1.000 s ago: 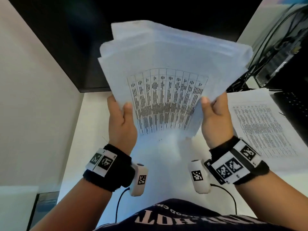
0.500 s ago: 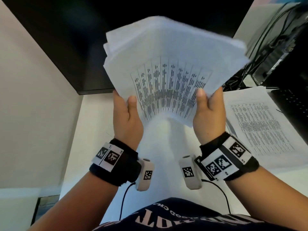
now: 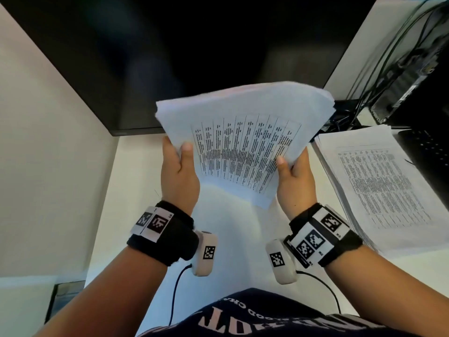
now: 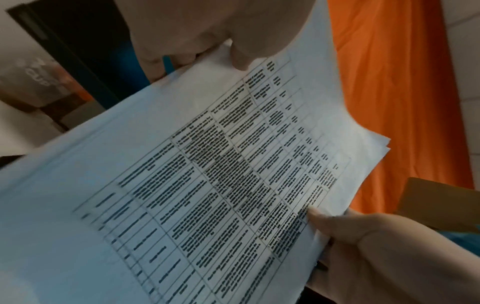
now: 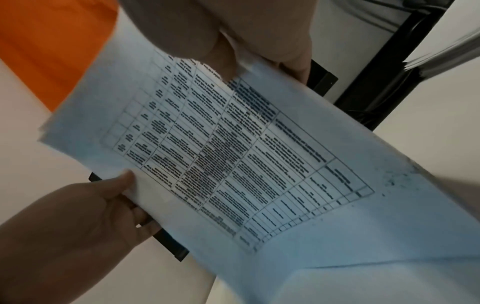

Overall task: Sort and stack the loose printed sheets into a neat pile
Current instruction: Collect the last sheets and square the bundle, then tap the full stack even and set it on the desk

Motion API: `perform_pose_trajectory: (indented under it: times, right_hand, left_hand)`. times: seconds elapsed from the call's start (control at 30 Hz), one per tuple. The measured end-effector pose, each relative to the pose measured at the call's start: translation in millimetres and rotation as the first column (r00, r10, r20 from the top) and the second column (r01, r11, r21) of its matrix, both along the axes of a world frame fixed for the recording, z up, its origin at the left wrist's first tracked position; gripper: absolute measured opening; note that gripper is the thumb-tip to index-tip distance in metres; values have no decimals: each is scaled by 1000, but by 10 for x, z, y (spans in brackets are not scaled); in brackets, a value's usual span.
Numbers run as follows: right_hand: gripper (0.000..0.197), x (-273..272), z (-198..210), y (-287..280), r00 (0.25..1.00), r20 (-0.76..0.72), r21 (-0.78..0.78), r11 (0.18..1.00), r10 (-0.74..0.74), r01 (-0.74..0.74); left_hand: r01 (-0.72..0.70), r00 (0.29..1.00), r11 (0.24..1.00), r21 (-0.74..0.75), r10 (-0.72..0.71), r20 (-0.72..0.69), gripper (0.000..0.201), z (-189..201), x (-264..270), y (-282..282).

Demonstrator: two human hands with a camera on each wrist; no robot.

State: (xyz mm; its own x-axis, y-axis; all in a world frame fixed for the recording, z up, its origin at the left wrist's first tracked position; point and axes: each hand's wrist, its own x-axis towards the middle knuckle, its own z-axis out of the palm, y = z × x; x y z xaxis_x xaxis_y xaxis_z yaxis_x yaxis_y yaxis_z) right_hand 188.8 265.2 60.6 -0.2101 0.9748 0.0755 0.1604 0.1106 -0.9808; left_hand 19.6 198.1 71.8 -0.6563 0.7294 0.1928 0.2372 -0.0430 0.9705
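I hold a thick bundle of printed sheets upright above the white desk, a table of text facing me. My left hand grips its left edge, thumb on the front and fingers behind. My right hand grips the right edge the same way. The bundle's top edges lie nearly flush, and its lower corner hangs between my wrists. In the left wrist view the sheets run from my left hand to my right hand. A second pile of printed sheets lies flat on the desk to the right.
A black monitor stands right behind the bundle. Cables and a black device fill the back right corner, and a dark keyboard lies beyond the flat pile. A pale wall borders the desk on the left.
The bundle sits lower between my hands, and its fanned-out top edges have drawn together. Both hands keep their hold on the side edges.
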Motion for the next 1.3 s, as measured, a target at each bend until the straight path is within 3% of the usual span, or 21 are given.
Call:
perform_pose_trajectory:
  times: [0.17,0.3,0.43,0.5,0.57,0.67,0.73,0.83,0.93,1.03,1.13,1.3]
  right_hand:
    - [45,23,92,56,998,-45,35,998,-53,54]
    - [35,182,101,69,997,-63,24,998,-52,53]
    - [37,439,65,178,1000,16,-47,999,-9,10]
    - [28,601,44,222,999,38,-112,993,33,-29]
    - [27,777,32,254,994,90,-137,989,63,-50]
    - [23,1104,-15,363,984,175,-166,986,18,12]
    - [16,1361,-43,468,979,204,-223,973,-18,65]
    - [13,1788,-79,650,963,268,-283,952,-40,118]
    - [23,2229,-157,882,887,463,-250,960,6,124]
    - [26,2599,-256,1121,790,610,-254,960,63,119]
    - [21,2891,-321,1327,720,689,-256,957,80,139]
    - [30,3225,-399,1647,754,657,-277,933,9,230]
  left_hand:
    - [9,998,995,101,-2,-65,33,146,95,20]
    - [-31,998,999,39,33,-59,19,47,123,-12]
    - [-23,999,998,51,25,-31,36,132,212,18]
    - [-5,1000,999,40,6,-8,32,187,283,78]
    - [-20,998,1000,-6,21,62,19,203,369,178]
    - [44,952,992,-118,-6,305,18,131,555,339]
    - [172,931,945,-278,-64,360,21,-26,743,424]
    - [370,908,777,-510,-186,375,21,-286,1139,504]
    - [526,839,613,-590,-259,479,17,-448,1580,623]
    - [605,791,516,-606,-299,534,19,-589,1937,805]
    - [612,790,477,-631,-388,474,16,-678,2215,1002]
    - [536,840,511,-673,-401,365,22,-760,2484,1360]
